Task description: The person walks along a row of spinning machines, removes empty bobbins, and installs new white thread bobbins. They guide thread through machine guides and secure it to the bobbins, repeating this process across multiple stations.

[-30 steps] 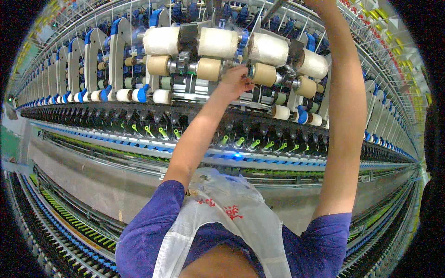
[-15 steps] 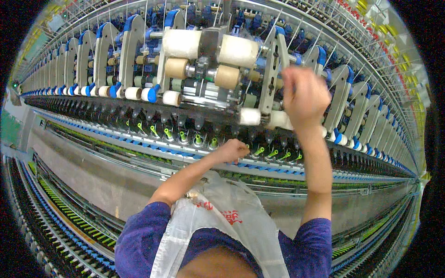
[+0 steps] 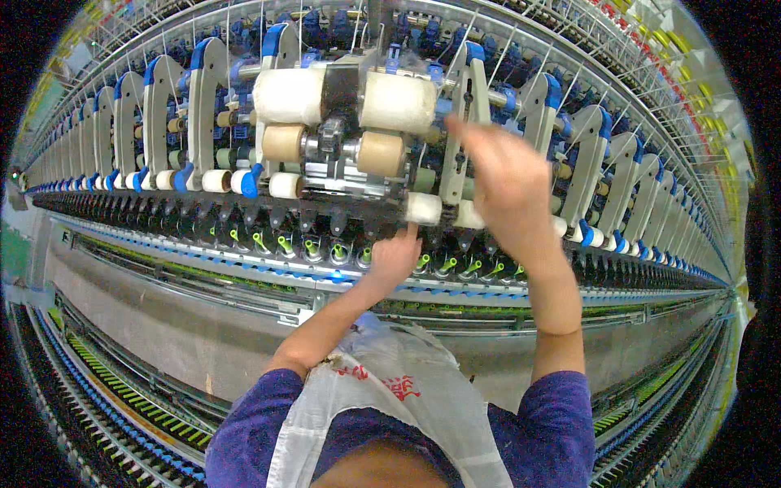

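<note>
My left hand (image 3: 396, 255) reaches up from the row of spindles with a finger stretched out. Its fingertip is at the underside of a small white roller (image 3: 423, 208); the other fingers look curled. My right hand (image 3: 511, 183) is raised beside a grey pressure arm (image 3: 458, 138) of a spinning frame. Motion blurs its fingers, so their grip is hidden. Left of that arm sit two large fuzzy white rollers (image 3: 399, 101) above tan rollers (image 3: 380, 154) and bare metal drafting rollers (image 3: 346, 180). Lime-green bobbin tubes (image 3: 339, 254) stand below, near my left hand.
More grey arms with blue caps (image 3: 201, 54) run along the frame on both sides. A blue-edged rail (image 3: 220, 262) passes in front of the spindles. Another machine row with green tubes (image 3: 138, 390) curves through the lower left. Thin rods (image 3: 569, 106) slant above.
My left hand has risen from the green tubes to the small white roller, a finger now stretched up. My right hand has moved a little left and down. The machine sits further left in view.
</note>
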Tool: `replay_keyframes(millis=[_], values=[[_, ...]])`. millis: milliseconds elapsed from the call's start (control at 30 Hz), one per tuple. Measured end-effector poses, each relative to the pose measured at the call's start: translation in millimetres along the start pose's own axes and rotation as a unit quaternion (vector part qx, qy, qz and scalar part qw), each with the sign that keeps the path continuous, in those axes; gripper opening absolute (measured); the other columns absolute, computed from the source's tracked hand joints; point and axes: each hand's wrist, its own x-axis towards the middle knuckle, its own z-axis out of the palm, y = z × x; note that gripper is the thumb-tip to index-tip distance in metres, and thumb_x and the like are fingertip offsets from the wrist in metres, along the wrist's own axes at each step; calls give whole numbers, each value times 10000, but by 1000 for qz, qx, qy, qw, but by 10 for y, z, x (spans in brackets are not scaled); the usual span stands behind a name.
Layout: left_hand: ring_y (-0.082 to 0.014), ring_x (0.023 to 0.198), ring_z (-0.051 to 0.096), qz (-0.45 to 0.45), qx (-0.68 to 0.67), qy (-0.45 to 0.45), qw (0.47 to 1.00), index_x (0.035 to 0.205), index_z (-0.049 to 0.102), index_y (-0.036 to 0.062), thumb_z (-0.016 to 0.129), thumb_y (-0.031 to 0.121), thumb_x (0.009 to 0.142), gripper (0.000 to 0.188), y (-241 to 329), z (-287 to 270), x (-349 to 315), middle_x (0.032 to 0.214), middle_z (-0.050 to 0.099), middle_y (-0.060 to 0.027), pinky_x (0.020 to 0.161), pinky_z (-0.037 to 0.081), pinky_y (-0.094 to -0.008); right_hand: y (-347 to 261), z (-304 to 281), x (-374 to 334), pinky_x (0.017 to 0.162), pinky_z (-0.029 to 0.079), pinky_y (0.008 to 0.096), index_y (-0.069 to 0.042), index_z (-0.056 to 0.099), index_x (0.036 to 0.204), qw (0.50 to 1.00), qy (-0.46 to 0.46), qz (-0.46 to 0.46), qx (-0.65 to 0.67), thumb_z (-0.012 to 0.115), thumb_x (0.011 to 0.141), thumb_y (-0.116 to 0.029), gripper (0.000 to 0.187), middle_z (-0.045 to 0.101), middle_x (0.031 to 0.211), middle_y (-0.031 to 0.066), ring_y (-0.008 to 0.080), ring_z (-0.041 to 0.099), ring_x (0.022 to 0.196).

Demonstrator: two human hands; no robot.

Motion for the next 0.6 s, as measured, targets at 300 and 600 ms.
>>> replay_keyframes(millis=[300, 600], values=[[-305, 532, 620, 138, -48, -15, 989, 1241, 480, 106, 586, 254, 827, 452, -165, 76, -361, 746, 644, -124, 468, 495, -442, 121, 1051, -222, 1032, 332, 426, 0, 433, 1314, 991, -105, 62, -63, 467, 818, -24, 497, 482, 1305, 209, 342, 473, 1192], [-353, 671, 624, 33, -100, -148, 983, 909, 666, 107, 588, 220, 821, 163, -555, 178, -991, 727, 638, -161, 617, 508, -466, -26, 1036, -1459, 698, 441, 375, -53, 592, 883, 989, 64, -30, 129, 577, 676, -18, 211, 620, 872, 113, 287, 586, 809]])
